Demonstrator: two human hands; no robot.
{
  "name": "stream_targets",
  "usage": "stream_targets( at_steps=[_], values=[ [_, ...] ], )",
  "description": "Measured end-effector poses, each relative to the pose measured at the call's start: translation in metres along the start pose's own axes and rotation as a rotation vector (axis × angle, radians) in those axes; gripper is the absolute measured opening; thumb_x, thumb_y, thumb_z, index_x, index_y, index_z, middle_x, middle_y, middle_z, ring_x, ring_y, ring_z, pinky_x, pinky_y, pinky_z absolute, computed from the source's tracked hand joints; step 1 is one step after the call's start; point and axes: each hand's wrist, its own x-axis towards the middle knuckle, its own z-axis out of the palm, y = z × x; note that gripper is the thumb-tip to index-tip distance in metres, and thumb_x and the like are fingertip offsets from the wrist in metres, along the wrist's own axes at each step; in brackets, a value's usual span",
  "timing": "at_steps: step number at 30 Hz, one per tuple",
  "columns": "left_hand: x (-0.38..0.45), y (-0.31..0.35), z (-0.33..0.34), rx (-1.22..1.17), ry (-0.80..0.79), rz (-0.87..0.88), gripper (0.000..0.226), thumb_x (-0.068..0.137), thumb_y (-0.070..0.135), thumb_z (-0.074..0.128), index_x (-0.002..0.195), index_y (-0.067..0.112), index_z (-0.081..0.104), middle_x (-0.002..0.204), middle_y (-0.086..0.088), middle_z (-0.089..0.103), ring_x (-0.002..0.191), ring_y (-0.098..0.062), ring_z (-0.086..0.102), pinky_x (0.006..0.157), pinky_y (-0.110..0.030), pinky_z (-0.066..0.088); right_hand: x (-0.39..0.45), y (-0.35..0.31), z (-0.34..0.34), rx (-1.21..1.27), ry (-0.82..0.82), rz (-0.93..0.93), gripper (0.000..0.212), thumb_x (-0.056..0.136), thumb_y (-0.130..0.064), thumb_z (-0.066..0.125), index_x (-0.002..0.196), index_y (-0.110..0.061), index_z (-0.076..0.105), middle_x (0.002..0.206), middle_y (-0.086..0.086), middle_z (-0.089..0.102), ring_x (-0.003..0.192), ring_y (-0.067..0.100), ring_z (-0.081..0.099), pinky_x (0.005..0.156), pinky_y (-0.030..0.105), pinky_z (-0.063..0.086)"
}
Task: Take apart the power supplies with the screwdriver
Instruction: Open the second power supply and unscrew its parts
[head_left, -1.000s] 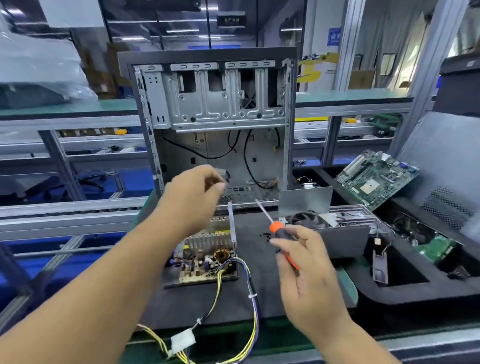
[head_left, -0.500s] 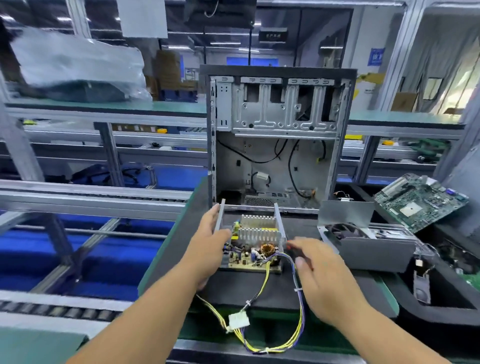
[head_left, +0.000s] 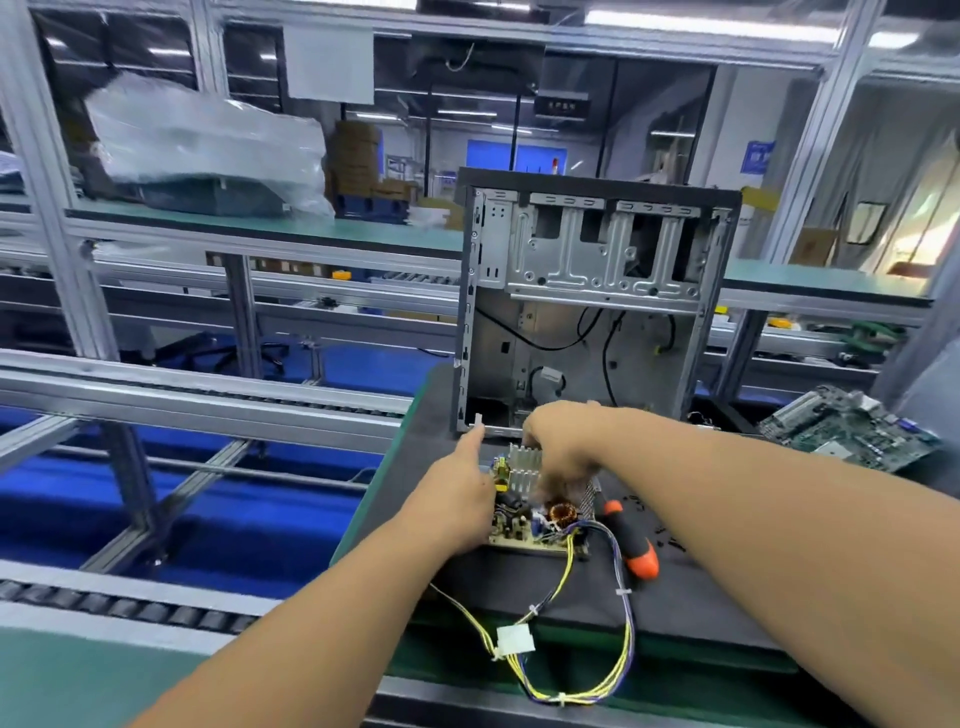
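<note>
An opened power supply (head_left: 524, 514) lies on the dark mat (head_left: 696, 613), its circuit board, heat sinks and copper coil bare. My left hand (head_left: 457, 493) holds its left metal side wall. Reaching over the heat sinks, my right hand (head_left: 561, 447) curls its fingers down onto the board's parts; motion blur hides the exact grip. The orange and black screwdriver (head_left: 631, 540) lies loose on the mat just right of the supply. A yellow and purple wire bundle with a white connector (head_left: 515, 640) trails toward me.
An empty PC case (head_left: 597, 291) stands upright right behind the supply. A green motherboard (head_left: 852, 428) leans at the far right. Small black screws (head_left: 670, 540) are scattered on the mat. A roller conveyor (head_left: 130, 608) and blue floor lie to the left.
My right hand has let go of the screwdriver, which now lies on the mat, and has moved onto the heat sinks. My left hand stays on the left wall. The camera swung left.
</note>
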Motion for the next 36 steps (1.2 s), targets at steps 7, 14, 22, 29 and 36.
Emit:
stream_targets(
  at_steps=[7, 14, 22, 29, 36],
  values=[
    [0.001, -0.021, -0.046, -0.028, 0.045, 0.074, 0.058, 0.106, 0.025, 0.037, 0.159, 0.044, 0.022, 0.109, -0.005, 0.067, 0.076, -0.016, 0.060, 0.059, -0.030, 0.042, -0.013, -0.001, -0.012, 0.315, 0.306, -0.142, 0.062, 0.076, -0.044, 0.084, 0.126, -0.019, 0.058, 0.107, -0.001, 0.061, 0.092, 0.020, 0.058, 0.078, 0.037, 0.052],
    [-0.006, -0.045, -0.047, -0.241, 0.015, 0.136, 0.048, 0.108, 0.051, 0.036, 0.155, 0.045, 0.033, 0.150, 0.006, 0.051, 0.132, -0.011, 0.049, 0.112, -0.037, 0.038, -0.008, -0.011, 0.006, 0.394, 0.382, -0.145, 0.063, 0.082, -0.044, 0.078, 0.133, -0.019, 0.053, 0.118, 0.003, 0.065, 0.098, 0.022, 0.059, 0.082, 0.038, 0.052],
    [-0.014, -0.045, -0.033, -0.579, 0.187, -0.052, 0.055, 0.100, 0.072, 0.021, 0.150, 0.052, 0.034, 0.122, 0.019, 0.052, 0.104, 0.001, 0.049, 0.078, -0.016, 0.033, -0.004, -0.024, 0.018, 0.373, 0.417, -0.264, 0.071, 0.082, -0.044, 0.080, 0.143, -0.029, 0.046, 0.142, -0.004, 0.054, 0.126, 0.024, 0.056, 0.105, 0.041, 0.047],
    [-0.006, -0.054, -0.027, -0.699, 0.138, -0.097, 0.038, 0.108, 0.049, 0.032, 0.118, 0.049, 0.068, 0.112, 0.002, 0.076, 0.100, -0.012, 0.073, 0.079, -0.031, 0.056, -0.003, -0.022, 0.021, 0.471, 0.437, -0.316, 0.068, 0.085, -0.041, 0.079, 0.143, -0.029, 0.044, 0.142, -0.004, 0.052, 0.124, 0.020, 0.055, 0.103, 0.039, 0.047],
    [-0.004, -0.056, -0.042, -0.950, 0.005, -0.184, 0.034, 0.109, 0.027, 0.046, 0.139, 0.034, 0.061, 0.119, -0.002, 0.076, 0.105, -0.020, 0.075, 0.079, -0.033, 0.057, -0.012, -0.011, 0.042, 0.913, 0.570, -0.476, 0.054, 0.090, -0.020, 0.080, 0.135, -0.026, 0.050, 0.124, -0.012, 0.063, 0.114, 0.013, 0.065, 0.099, 0.038, 0.054]
  ],
)
